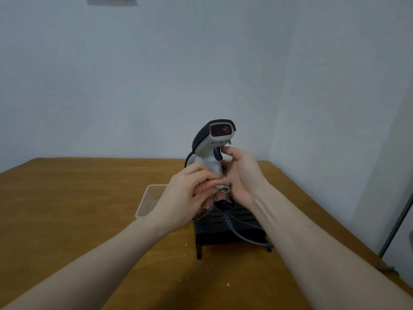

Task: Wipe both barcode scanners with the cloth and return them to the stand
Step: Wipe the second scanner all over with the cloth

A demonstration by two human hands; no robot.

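Scanner [210, 151] stands upright, its grip held by the right hand [240, 175] so the left hand [185, 198], clutching the cloth [212, 186], can rub its handle.

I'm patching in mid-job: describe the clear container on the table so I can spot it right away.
Start at the brown wooden table, then find the black stand near its middle. Just left of the stand, partly behind the left hand, sits the clear plastic tray: shallow, see-through, the only transparent thing there.
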